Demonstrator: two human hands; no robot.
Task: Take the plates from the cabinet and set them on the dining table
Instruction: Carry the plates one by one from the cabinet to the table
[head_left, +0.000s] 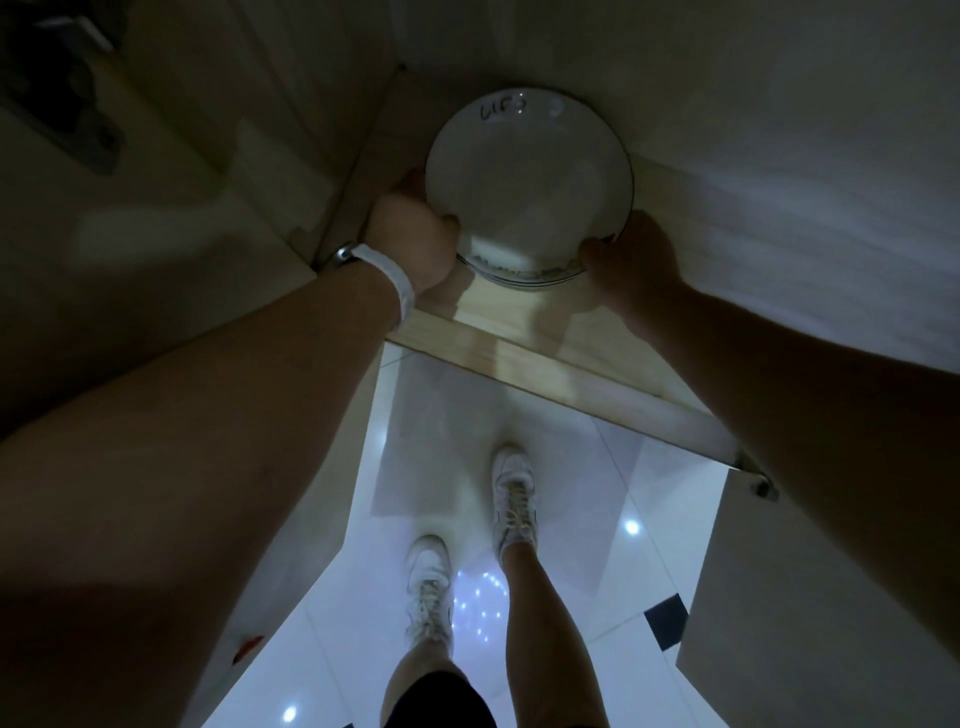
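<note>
Both hands clasp the plates (527, 182) on the cabinet shelf (519, 322), left hand (415, 239) at the stack's 8 o'clock, right hand (631, 254) at 4 o'clock, so the pickup step is under way and next probably comes a level lift clear of the shelf edge.

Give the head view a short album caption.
Both hands, left and right, grasp a stack of white plates on the cabinet shelf.
</note>
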